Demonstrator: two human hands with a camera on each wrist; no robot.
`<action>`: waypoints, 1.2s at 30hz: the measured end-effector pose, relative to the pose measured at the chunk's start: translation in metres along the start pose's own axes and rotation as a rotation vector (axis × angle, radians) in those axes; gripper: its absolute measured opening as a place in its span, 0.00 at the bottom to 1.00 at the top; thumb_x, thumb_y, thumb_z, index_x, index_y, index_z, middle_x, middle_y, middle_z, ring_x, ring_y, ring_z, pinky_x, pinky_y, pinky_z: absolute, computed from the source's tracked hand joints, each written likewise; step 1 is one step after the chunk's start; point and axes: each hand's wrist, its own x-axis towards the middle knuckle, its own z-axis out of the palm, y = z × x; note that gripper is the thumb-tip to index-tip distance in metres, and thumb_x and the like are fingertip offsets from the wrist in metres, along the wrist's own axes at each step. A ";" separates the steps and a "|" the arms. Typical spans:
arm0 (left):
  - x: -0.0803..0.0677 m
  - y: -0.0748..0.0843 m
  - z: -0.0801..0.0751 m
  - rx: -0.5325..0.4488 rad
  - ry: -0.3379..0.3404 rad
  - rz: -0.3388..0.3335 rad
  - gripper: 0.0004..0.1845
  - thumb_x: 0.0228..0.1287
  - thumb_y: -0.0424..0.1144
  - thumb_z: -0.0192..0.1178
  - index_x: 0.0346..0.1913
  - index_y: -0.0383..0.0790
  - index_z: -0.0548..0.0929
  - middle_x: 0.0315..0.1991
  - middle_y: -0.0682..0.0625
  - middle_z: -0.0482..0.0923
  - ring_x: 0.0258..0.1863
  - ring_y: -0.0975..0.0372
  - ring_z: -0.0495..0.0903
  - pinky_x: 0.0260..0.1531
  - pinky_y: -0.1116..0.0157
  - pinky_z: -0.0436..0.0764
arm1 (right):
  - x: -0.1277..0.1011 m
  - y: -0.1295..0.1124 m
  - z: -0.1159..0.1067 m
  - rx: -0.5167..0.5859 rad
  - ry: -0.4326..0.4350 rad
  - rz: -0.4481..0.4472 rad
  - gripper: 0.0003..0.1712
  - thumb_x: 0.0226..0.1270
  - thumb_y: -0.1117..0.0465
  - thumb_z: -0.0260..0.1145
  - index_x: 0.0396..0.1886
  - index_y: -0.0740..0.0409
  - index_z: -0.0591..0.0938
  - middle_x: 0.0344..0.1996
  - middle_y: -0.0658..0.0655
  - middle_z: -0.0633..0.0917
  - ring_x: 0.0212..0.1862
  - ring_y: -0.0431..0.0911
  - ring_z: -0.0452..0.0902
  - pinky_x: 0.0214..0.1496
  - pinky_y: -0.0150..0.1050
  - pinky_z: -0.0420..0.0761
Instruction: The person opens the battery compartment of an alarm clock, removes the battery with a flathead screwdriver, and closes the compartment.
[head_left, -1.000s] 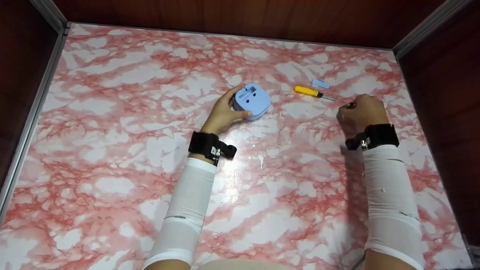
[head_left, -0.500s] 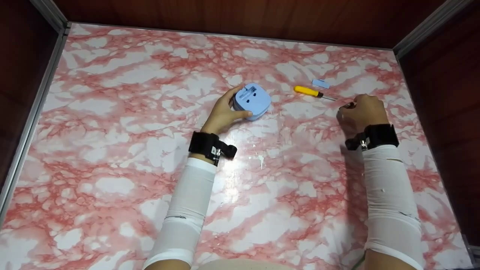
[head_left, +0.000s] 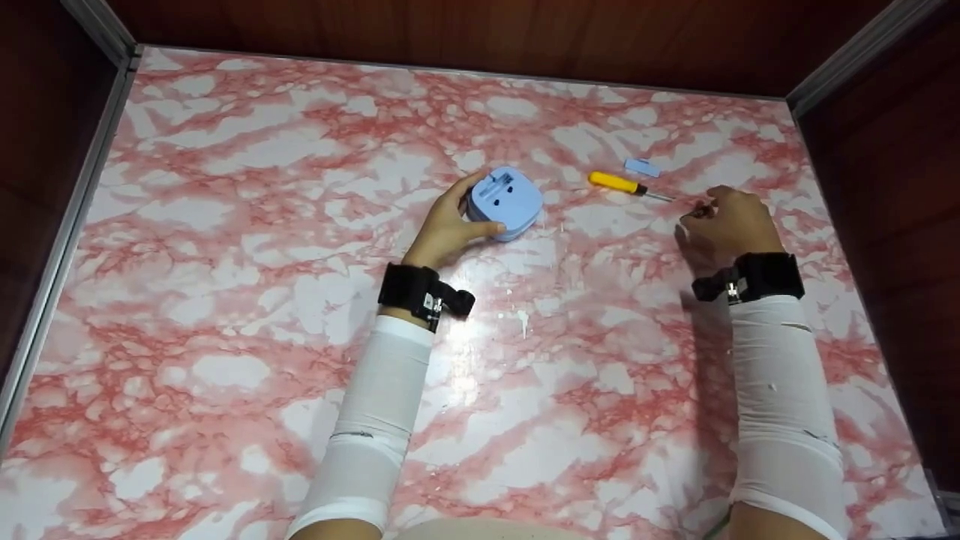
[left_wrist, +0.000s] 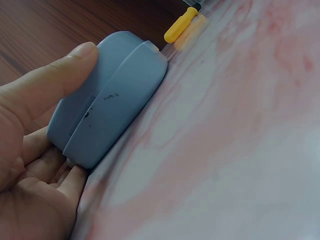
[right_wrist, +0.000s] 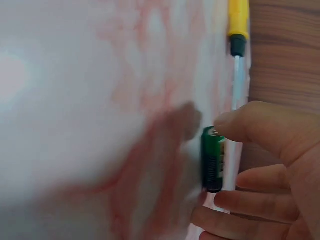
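Observation:
My left hand (head_left: pixel 444 231) grips a light blue, rounded-square device (head_left: pixel 521 210) on the table. Its battery slot and two dark keyhole openings face up. In the left wrist view my thumb lies on the upper face of the device (left_wrist: pixel 120 100), with fingers at its far side and below. My right hand (head_left: pixel 742 221) is at the right, around a small dark shape (head_left: pixel 703 211). The right wrist view shows this as a green battery (right_wrist: pixel 214 162), with the thumb tip right at its end and the other fingers of the hand (right_wrist: pixel 272 170) spread loosely beside it.
A yellow-handled screwdriver (head_left: pixel 616 183) lies between the hands, its shaft pointing toward the right hand. Behind it is a small light blue battery cover (head_left: pixel 642 167). Dark wooden panels (head_left: pixel 465 34) border the pink marbled tabletop (head_left: pixel 247 315) at the back and sides.
My right hand has shifted slightly to the right, and its fingers have loosened from around the battery. The left hand and the device stay in place.

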 end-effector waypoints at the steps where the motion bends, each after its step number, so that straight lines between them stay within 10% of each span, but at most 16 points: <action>1: 0.000 0.000 0.000 -0.003 -0.001 -0.002 0.51 0.49 0.27 0.79 0.76 0.49 0.67 0.77 0.49 0.61 0.77 0.59 0.58 0.70 0.72 0.66 | 0.000 0.000 -0.002 0.016 -0.015 0.010 0.40 0.69 0.46 0.66 0.68 0.71 0.72 0.55 0.77 0.79 0.52 0.70 0.77 0.57 0.68 0.75; 20: 0.000 0.000 -0.002 -0.001 -0.011 0.000 0.50 0.50 0.30 0.79 0.77 0.48 0.66 0.78 0.50 0.59 0.78 0.61 0.56 0.70 0.74 0.65 | -0.002 -0.043 -0.017 0.143 0.000 -0.064 0.41 0.70 0.52 0.69 0.77 0.61 0.66 0.67 0.71 0.72 0.63 0.67 0.73 0.57 0.65 0.79; 36: -0.012 0.023 0.000 -0.025 -0.015 -0.067 0.51 0.52 0.24 0.75 0.78 0.45 0.64 0.78 0.48 0.58 0.78 0.59 0.56 0.72 0.70 0.65 | 0.016 -0.113 0.011 0.285 -0.055 -0.314 0.42 0.64 0.65 0.73 0.77 0.53 0.67 0.68 0.62 0.69 0.67 0.57 0.70 0.68 0.52 0.76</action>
